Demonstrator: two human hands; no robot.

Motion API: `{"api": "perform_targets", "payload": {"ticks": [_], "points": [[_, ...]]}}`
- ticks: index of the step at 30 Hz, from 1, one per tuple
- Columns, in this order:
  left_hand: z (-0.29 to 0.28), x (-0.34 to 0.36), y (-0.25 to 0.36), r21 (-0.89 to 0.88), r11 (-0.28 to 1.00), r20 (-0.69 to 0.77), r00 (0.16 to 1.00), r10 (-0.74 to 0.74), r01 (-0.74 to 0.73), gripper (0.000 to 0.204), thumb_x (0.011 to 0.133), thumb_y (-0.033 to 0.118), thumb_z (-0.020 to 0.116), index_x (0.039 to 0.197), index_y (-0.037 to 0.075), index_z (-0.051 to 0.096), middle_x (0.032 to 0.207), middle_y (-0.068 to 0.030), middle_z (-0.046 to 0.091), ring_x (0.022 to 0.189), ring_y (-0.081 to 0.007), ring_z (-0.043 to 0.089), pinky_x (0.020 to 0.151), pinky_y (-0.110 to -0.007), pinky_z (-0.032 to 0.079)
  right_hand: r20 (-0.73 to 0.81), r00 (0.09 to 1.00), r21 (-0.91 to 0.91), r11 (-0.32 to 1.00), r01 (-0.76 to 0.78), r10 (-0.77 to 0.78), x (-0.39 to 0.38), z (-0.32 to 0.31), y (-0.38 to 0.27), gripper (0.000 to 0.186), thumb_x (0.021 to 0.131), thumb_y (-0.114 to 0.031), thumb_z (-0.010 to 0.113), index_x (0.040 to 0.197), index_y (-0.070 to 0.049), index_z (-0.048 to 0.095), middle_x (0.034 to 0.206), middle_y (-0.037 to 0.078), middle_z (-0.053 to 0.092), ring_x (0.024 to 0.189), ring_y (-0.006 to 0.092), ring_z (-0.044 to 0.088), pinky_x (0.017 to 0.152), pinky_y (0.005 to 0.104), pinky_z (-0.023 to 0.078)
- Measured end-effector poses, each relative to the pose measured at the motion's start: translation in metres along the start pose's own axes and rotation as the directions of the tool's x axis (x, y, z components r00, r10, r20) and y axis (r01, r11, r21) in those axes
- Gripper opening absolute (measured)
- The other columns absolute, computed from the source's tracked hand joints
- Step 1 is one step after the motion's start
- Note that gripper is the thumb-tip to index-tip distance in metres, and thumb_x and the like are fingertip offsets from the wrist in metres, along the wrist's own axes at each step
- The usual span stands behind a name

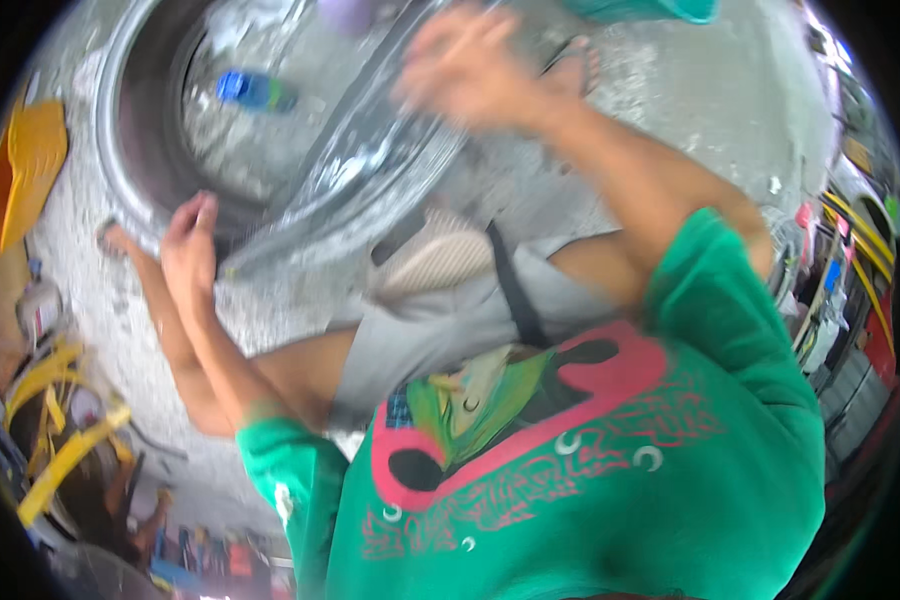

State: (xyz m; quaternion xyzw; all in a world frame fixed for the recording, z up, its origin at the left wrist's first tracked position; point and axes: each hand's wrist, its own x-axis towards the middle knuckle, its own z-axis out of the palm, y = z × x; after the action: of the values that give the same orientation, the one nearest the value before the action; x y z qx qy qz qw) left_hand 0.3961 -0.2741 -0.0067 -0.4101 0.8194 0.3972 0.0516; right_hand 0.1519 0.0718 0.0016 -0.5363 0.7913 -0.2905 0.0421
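A large grey tire-like ring (122, 165) with a dark inner wall lies on the floor in front of me. Across its right side stretches a shiny, see-through plastic strip (355, 165), slanting up toward my right hand. My left hand (188, 240) is closed at the ring's lower left edge, where the strip's near end lies; its fingers are partly turned away. Smeared by motion, my right hand (460, 75) is over the ring's upper right side at the strip. Whether its fingers pinch the strip cannot be made out.
Inside the ring lies a blue-capped bottle (255, 90). A yellow plastic piece (25, 175) stands at the far left, with yellow strips (60, 430) below it. A teal basin (650, 8) is at the top. Mixed clutter (850, 270) lines the right side.
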Motion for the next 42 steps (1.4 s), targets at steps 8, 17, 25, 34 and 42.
{"api": "perform_targets", "payload": {"ticks": [8, 17, 25, 34, 42], "points": [[0.002, -0.004, -0.007, -0.158, 0.984, 0.014, 0.996, -0.084, 0.086, 0.041, 0.099, 0.023, 0.067, 0.128, -0.007, 0.066, 0.123, -0.0141, 0.071, 0.115, -0.0185, 0.064, 0.105, -0.03, 0.044, -0.007, 0.981, -0.04, 0.98, -0.195, 0.195, 0.0, -0.058, 0.084, 0.015, 0.09, -0.042, 0.073, 0.099, -0.033, 0.08, 0.119, -0.003, 0.065, 0.13, 0.0183, 0.045, 0.112, 0.0527, 0.011], [-0.004, 0.0, -0.004, -0.183, 0.974, 0.056, 0.99, -0.127, 0.135, 0.039, 0.101, 0.015, 0.064, 0.133, -0.007, 0.061, 0.131, -0.0169, 0.066, 0.123, -0.0218, 0.061, 0.109, -0.032, 0.043, -0.109, 0.754, -0.338, 0.689, -0.641, 0.648, -0.05, -0.236, 0.327, 0.034, 0.094, -0.047, 0.061, 0.102, -0.017, 0.075, 0.114, 0.008, 0.073, 0.088, 0.0257, 0.071, 0.074, 0.0418, 0.055], [0.015, 0.004, 0.007, -0.315, 0.939, 0.033, 0.99, -0.134, 0.137, 0.044, 0.099, 0.01, 0.064, 0.142, -0.001, 0.056, 0.142, -0.0184, 0.058, 0.133, -0.0249, 0.055, 0.112, -0.035, 0.041, -0.093, 0.354, -0.635, 0.219, -0.741, 0.931, -0.103, -0.183, 0.396, 0.037, 0.089, -0.056, 0.069, 0.095, -0.02, 0.07, 0.099, 0.009, 0.073, 0.097, 0.0306, 0.069, 0.088, 0.0524, 0.044], [-0.005, -0.004, -0.021, -0.3, 0.944, 0.031, 0.991, -0.132, 0.135, 0.046, 0.101, 0.012, 0.063, 0.145, 0.0, 0.053, 0.148, -0.0194, 0.054, 0.139, -0.026, 0.049, 0.116, -0.035, 0.036, -0.125, 0.904, -0.579, 0.71, -0.4, 0.408, 0.009, -0.217, 0.241, 0.023, 0.09, -0.04, 0.073, 0.095, -0.017, 0.072, 0.092, 0.007, 0.064, 0.099, 0.0275, 0.062, 0.087, 0.0486, 0.041], [0.001, -0.003, 0.007, -0.102, 0.992, 0.046, 0.997, -0.066, 0.071, 0.044, 0.101, 0.02, 0.064, 0.139, -0.002, 0.059, 0.134, -0.0173, 0.064, 0.127, -0.0244, 0.059, 0.11, -0.034, 0.042, -0.12, 0.911, -0.384, 0.827, -0.41, 0.395, 0.047, -0.136, 0.177, 0.022, 0.09, -0.039, 0.075, 0.098, -0.019, 0.076, 0.101, 0.002, 0.064, 0.102, 0.0241, 0.06, 0.091, 0.0431, 0.041]]}}
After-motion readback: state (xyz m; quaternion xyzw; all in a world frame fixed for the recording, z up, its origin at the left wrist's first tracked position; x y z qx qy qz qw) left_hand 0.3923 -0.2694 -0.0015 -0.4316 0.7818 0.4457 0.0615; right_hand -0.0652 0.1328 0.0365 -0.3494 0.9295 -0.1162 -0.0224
